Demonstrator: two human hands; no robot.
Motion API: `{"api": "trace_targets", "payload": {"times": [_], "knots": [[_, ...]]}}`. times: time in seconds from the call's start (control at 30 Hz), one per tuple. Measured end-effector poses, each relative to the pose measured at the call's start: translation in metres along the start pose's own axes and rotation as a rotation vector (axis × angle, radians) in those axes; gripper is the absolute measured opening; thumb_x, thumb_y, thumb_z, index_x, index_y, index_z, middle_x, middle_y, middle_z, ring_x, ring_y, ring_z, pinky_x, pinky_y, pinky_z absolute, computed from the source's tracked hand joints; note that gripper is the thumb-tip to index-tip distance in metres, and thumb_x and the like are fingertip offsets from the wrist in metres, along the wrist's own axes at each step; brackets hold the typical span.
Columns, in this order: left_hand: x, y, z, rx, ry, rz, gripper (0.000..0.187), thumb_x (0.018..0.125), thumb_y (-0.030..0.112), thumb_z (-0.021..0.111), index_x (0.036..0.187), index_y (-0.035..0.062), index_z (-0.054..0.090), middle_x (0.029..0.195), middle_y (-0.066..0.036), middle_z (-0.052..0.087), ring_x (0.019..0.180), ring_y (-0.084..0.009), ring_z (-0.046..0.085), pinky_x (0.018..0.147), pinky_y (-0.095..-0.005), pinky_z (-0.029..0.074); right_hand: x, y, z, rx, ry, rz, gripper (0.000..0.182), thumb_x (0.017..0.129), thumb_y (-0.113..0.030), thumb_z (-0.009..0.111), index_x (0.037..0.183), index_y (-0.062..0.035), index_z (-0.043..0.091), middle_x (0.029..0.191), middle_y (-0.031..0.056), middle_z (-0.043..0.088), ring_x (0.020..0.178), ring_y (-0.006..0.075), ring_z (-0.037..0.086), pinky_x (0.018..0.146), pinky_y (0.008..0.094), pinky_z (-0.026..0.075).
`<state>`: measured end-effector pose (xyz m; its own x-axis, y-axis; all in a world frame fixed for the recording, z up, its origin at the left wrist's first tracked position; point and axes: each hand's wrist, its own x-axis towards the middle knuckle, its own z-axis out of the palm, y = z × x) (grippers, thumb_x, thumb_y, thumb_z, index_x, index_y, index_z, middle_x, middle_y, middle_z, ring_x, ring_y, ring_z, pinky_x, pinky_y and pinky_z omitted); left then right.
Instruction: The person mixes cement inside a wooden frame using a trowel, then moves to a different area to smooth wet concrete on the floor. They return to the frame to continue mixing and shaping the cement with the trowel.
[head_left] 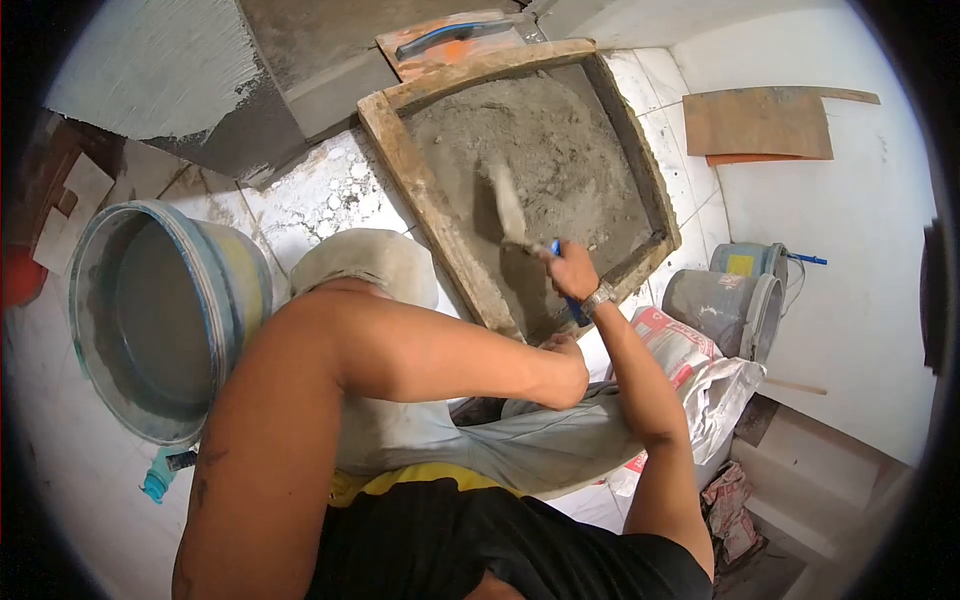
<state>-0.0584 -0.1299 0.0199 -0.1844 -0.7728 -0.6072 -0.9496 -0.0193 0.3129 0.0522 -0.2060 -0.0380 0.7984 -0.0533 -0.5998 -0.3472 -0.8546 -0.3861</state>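
My right hand (573, 270) is wrapped round the blue handle of a trowel (509, 205). Its pale, motion-blurred blade reaches over the grey cement mix (560, 135). A shallow wooden-sided mixing box (440, 205) holds the mix, which is rough and lumpy at the back and smoother and wetter near the front. Across my lap lies my left forearm, and my left hand (565, 372) is closed just outside the box's near edge, beside my knee. Whatever that hand may hold is hidden.
A big bucket of grey water (155, 320) stands at left. Behind the box leans a blue-handled float (450, 40). At right are a grey bucket (705, 305), a cement bag (680, 345) and a wooden board (758, 125) against the wall. A turquoise object (157, 478) lies on the tiles.
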Motion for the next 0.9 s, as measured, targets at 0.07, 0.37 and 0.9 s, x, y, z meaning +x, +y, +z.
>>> {"api": "trace_targets", "payload": {"times": [0.07,0.37,0.9], "knots": [[0.019,0.0,0.008,0.02,-0.032,-0.029,0.036,0.084,0.041,0.063,0.111,0.0191,0.066,0.112,-0.011,0.068,0.103,-0.0288,0.062,0.086,-0.05,0.041,0.005,0.013,0.003,-0.183,0.023,-0.173,0.039,0.087,-0.037,0.06,0.081,0.001,0.06,0.062,0.0107,0.059,0.047,0.0173,0.058,0.044,0.0362,0.046],[-0.027,-0.006,-0.01,-0.054,0.025,0.045,0.035,0.082,0.024,0.07,0.115,0.0125,0.069,0.121,-0.009,0.065,0.11,-0.0332,0.06,0.089,-0.0562,0.044,0.08,-0.053,0.014,0.392,-0.69,0.185,0.035,0.092,-0.042,0.055,0.078,-0.0103,0.054,0.055,-0.0024,0.048,0.042,0.0096,0.046,0.038,0.0266,0.04],[-0.04,-0.009,-0.016,-0.098,0.06,0.112,0.038,0.077,0.029,0.075,0.111,0.0121,0.07,0.115,-0.01,0.067,0.106,-0.0319,0.061,0.092,-0.0551,0.042,0.024,0.008,-0.012,0.357,-0.614,0.212,0.033,0.093,-0.037,0.055,0.083,-0.0057,0.057,0.058,0.0006,0.05,0.042,0.0113,0.048,0.035,0.0268,0.039]]}}
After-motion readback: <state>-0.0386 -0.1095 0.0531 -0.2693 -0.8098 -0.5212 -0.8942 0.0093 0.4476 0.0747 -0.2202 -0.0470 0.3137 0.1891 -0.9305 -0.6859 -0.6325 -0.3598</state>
